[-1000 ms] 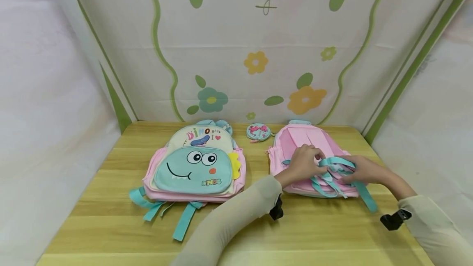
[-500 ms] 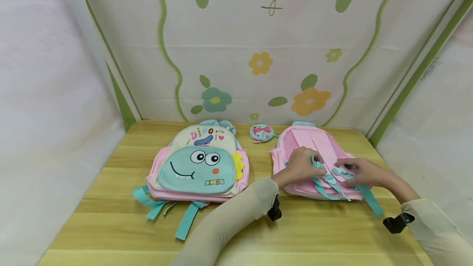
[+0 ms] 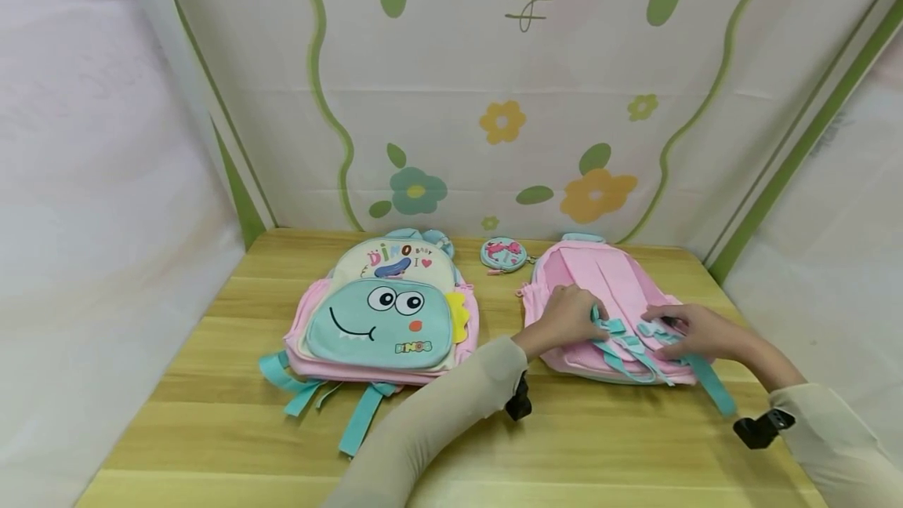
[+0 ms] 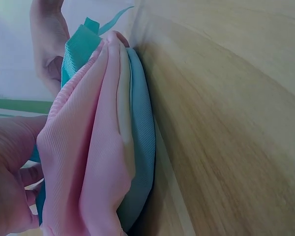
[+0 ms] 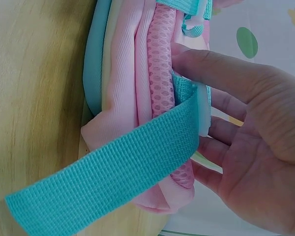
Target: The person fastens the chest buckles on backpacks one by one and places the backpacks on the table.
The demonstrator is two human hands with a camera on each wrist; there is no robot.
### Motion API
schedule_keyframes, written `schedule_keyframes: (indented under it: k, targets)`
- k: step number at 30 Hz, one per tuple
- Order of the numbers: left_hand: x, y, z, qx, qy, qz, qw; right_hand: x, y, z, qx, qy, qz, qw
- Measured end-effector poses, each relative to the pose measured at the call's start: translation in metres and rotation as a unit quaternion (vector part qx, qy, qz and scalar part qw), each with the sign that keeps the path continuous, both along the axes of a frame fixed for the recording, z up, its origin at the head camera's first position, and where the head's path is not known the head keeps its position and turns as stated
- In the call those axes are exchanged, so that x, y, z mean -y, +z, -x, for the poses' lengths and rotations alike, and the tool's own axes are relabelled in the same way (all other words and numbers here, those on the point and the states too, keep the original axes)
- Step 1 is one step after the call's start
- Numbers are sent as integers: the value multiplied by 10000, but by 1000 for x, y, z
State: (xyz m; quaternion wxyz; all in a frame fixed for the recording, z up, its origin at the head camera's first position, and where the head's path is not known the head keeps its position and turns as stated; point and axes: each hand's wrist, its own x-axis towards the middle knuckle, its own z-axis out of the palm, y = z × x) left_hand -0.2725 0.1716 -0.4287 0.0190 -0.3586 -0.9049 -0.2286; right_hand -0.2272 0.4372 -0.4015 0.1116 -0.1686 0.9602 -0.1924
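Observation:
A pink backpack (image 3: 596,273) lies at the right with its back panel and shoulder straps up. My left hand (image 3: 567,316) bends over its left strap, fingers at the teal webbing (image 3: 614,326) by a light buckle. In the left wrist view, curled fingers (image 4: 32,174) show behind the pink side of the bag, their tips partly hidden. Across from it, my right hand (image 3: 698,332) curls around the lower end of the right strap. The right wrist view shows the thumb by the pink mesh, fingers at a white slider, and a teal strap tail (image 5: 113,162) hanging off the bag's edge.
A dinosaur backpack (image 3: 381,320) lies face up at the left, teal straps spilling toward the front. A small round pouch (image 3: 503,255) sits between the bags, near the back wall (image 3: 437,100). Everything rests on a wooden table (image 3: 233,414).
A teal loop that arched between both hands has come down, and the hands have parted, each at its own strap. The left hand has shifted slightly left; the head view has turned slightly.

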Motion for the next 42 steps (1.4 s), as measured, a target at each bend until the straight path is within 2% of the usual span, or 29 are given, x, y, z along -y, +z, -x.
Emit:
schedule_keyframes:
  k: [9, 13, 17, 23, 30, 38, 42]
  targets:
    - [5, -4, 5, -358, -4, 463, 9983, 0, 0, 1, -15, -13, 0, 10000]
    - [8, -7, 8, -377, -10, 318, 9988, 0, 2, 0, -51, 0, 32, 10000]
    - [12, -11, 10, -377, -11, -57, 9993, 2, 3, 0, -57, 20, 49, 10000]
    - [16, -13, 14, -22, -10, -772, 9970, 2, 3, 1, -100, 52, 61, 9999]
    - [19, -13, 12, 463, 0, -1378, 9894, 4, 4, 0, -132, 82, 229, 9996]
    - [19, -18, 10, 889, 60, -1764, 9803, 5, 3, 1, -449, 122, 263, 9986]
    - [19, -20, 9, 970, 94, -1889, 9772, 8, 4, 2, -509, 102, 264, 9983]
